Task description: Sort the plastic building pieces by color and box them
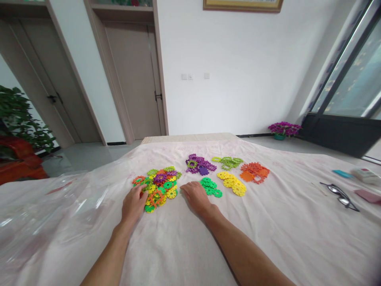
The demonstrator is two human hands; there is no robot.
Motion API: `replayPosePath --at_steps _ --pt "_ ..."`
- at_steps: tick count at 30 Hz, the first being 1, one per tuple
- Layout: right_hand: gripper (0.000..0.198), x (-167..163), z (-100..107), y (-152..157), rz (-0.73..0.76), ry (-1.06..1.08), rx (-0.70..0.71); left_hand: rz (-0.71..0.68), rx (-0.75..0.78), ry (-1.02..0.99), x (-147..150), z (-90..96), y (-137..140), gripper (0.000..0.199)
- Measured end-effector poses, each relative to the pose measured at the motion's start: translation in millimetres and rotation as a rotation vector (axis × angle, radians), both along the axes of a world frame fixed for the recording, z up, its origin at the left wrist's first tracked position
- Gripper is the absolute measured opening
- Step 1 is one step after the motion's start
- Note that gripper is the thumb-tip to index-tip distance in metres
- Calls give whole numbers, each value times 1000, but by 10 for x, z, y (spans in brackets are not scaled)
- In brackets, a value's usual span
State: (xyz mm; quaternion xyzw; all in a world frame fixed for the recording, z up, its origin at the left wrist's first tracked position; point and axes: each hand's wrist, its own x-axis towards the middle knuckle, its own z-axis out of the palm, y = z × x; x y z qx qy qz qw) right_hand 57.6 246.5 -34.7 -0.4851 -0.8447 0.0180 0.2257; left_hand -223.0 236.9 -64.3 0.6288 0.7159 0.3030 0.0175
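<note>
1. Support surface: a pale patterned cloth [166, 250] runs under both forearms and all the pieces. Clear plastic sheeting [74, 204] lies on it at the left.
2. Left hand [133, 201]: located at the near left edge of the mixed pile [160, 187], fingertips against its outer pieces. Thumb and forefinger stand slightly apart; whether a piece is pinched between them cannot be determined.
3. Right hand [195, 196]: palm down, low over the cloth, between the mixed pile and the green pieces [210, 186]. Fingers are bent and close together, tips directed left toward the mixed pile. The underside is hidden; any held piece cannot be confirmed.
4. Governing relation: the mixed pile lies between the hands, ahead and to the left of the right fingertips, with a narrow strip of cloth separating them. The left hand is nearer. The pile has no distinct long axis.
5. Beyond the right hand, single-colour groups: yellow pieces [233, 184] to the right, orange pieces [256, 172] farther right, purple pieces [200, 163] ahead, lime pieces [230, 162] at the far side.
6. Background: white wall [220, 105] and closed door [131, 75].
</note>
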Motion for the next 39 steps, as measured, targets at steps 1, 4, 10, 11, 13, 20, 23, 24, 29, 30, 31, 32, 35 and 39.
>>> replayPosePath --at_steps 1,4,10,11,13,20,23,24,29,30,31,32,35,39 --pt "24 9 -18 19 -28 19 15 -3 -2 -4 -1 0 0 42" --pt "25 62 -60 76 -117 118 71 -7 -7 -14 -2 2 -3 43" --pt "26 260 -33 130 -337 244 164 -2 -4 -17 1 6 -7 42" --pt "25 278 -21 124 -343 241 177 -5 0 -16 1 4 -7 42" --pt "25 272 -1 98 -296 225 191 -4 1 -13 -1 0 -6 42" --pt "25 -59 13 -64 118 122 87 -5 -3 -16 0 -1 -11 43" --pt "29 -153 -4 -100 188 59 50 -3 -3 -4 5 6 -11 42" --pt "31 -168 -9 -102 201 38 42 0 -4 0 7 9 -10 42" --pt "26 -211 0 -80 187 -49 18 7 -12 2 15 22 -7 42" --pt "24 -224 4 -76 170 -65 13 8 -15 -1 17 25 -7 43" --pt "22 -239 5 -73 152 -81 9 9 -20 -3 18 28 -7 43" --pt "21 -255 5 -73 135 -94 7 10 -24 -6 18 31 -6 43" --pt "25 -299 -8 -80 99 -117 16 8 -27 -7 20 37 -4 43" --pt "22 -315 -28 -93 57 -110 44 8 -21 0 18 31 2 43"
